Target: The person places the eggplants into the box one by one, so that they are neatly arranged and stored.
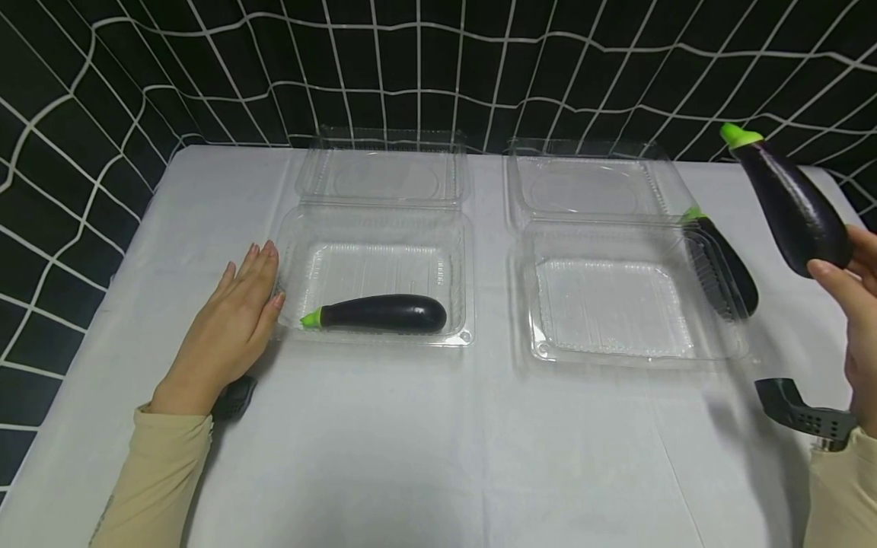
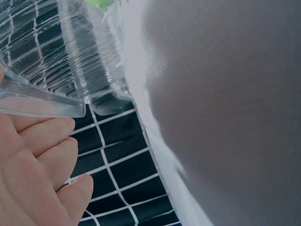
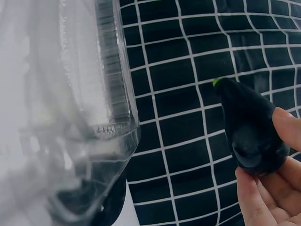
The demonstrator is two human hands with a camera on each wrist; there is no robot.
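Note:
My right hand grips the round bottom end of a dark purple eggplant, held up at the right with its green cap pointing away; the right wrist view shows thumb and fingers around this eggplant. Flat against the left side of the left clear container lies my left hand, fingers straight. Inside that container, along its near side, rests another eggplant, its cap to the left. A third eggplant lies on the table beside the right clear container, partly seen through its wall.
Both containers have their lids, the left lid and the right lid, folded open toward the back. A white cloth covers the table. Black cloth with a white grid hangs behind and at the sides.

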